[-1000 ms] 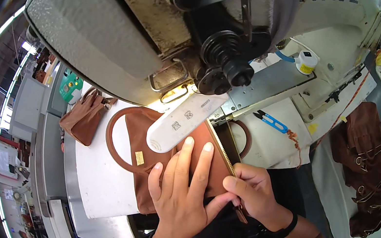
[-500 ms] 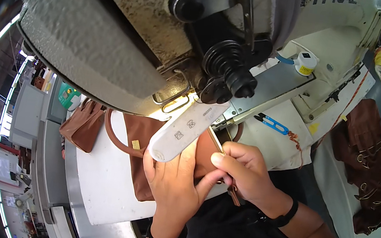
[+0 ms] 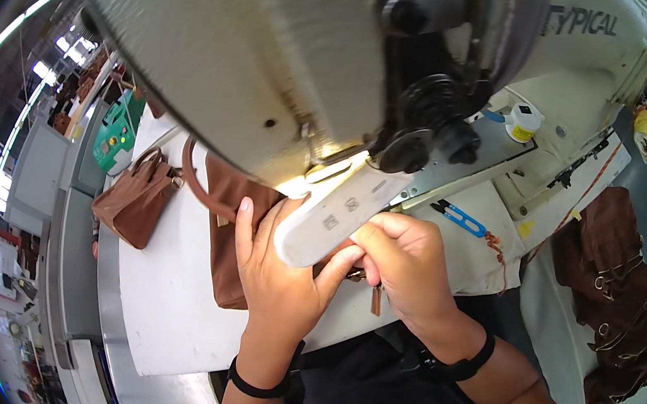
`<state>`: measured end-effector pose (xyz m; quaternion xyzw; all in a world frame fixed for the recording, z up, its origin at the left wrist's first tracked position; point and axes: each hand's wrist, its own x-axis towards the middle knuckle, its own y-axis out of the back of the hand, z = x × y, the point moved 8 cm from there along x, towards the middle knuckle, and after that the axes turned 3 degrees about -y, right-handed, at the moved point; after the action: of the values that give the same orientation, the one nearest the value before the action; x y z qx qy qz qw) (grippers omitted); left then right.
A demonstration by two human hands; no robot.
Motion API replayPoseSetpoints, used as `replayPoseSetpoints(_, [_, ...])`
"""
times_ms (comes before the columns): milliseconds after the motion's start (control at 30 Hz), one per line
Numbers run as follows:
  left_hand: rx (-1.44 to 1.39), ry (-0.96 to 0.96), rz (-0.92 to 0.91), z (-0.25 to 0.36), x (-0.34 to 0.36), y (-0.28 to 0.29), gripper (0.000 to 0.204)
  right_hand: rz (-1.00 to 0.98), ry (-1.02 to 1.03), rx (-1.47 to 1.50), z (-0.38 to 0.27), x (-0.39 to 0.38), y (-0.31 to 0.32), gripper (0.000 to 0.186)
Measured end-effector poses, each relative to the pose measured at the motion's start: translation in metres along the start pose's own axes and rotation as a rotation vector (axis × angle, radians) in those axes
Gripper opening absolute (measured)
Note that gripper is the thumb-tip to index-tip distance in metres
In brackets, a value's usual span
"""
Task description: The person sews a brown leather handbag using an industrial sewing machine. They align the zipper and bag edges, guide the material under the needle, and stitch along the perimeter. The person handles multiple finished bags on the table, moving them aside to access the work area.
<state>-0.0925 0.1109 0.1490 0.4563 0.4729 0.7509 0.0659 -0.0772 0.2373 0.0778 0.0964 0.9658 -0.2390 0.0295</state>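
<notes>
While the big cream sewing machine head (image 3: 295, 56) looms over everything, we see both hands together on the brown leather bag panel (image 3: 228, 250) lying on the white table (image 3: 158, 303). Our left hand (image 3: 279, 275) presses flat on it, fingers spread and pointing away from us. Our right hand (image 3: 406, 264) sits just beside, fingers curled and pinched on the panel's near edge beneath the white plastic guard (image 3: 334, 212). The panel's long axis runs away from us, leftward of both hands, so the left is nearer.
</notes>
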Motion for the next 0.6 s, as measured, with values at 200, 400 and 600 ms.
replayPoseSetpoints(200, [0.071,-0.024,0.123,0.016,-0.032,0.004,0.045,0.052,0.015,-0.025,-0.007,-0.003,-0.007,0.026])
replayPoseSetpoints(400, [0.016,0.008,0.233,0.016,-0.032,-0.002,0.052,0.000,0.094,-0.098,-0.008,-0.007,-0.003,0.021])
replayPoseSetpoints(600, [-0.018,-0.058,0.285,0.019,-0.020,0.006,0.038,0.033,0.165,-0.202,-0.010,-0.011,0.010,0.018])
